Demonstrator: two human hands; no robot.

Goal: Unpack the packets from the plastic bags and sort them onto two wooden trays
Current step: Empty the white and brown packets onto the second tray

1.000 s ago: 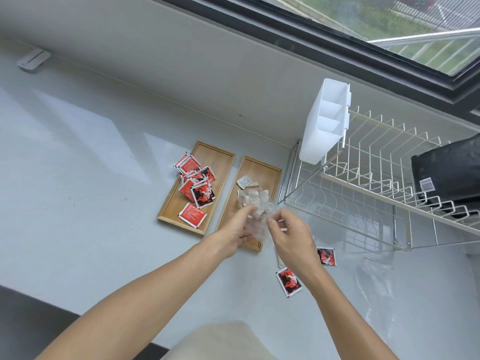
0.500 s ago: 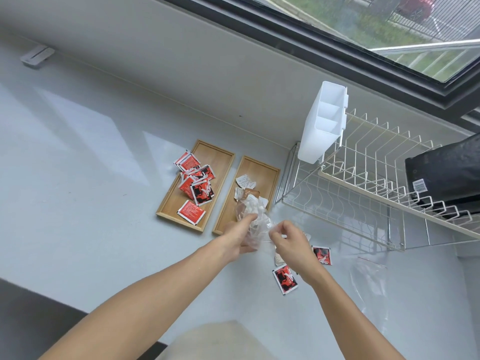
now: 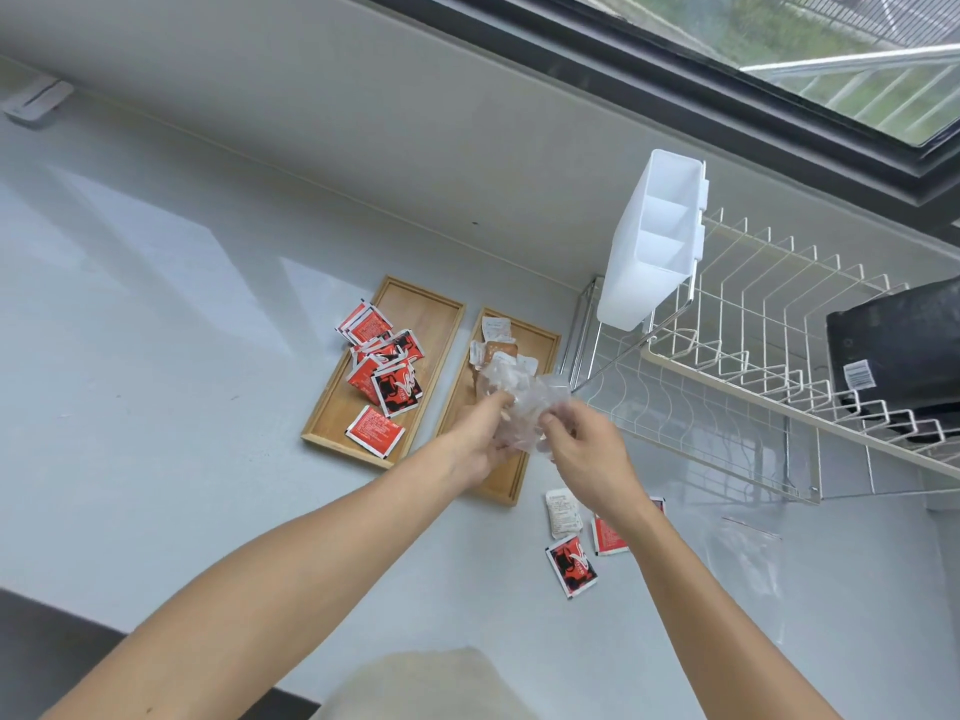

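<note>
Two wooden trays lie side by side on the grey counter. The left tray carries several red packets. The right tray carries a few white and tan packets. Both hands hold a crumpled clear plastic bag over the right tray: my left hand grips its left side, my right hand pinches its right side. On the counter below my right wrist lie a white packet and two red packets, with a third red one partly hidden by the wrist.
A white wire dish rack stands to the right with a white cutlery holder and a black object on it. An empty clear bag lies on the counter at right. The wall and window run behind.
Both hands with the plastic bag have risen slightly and shifted over the right tray; the view has shifted too, so more loose packets show below my right wrist.
</note>
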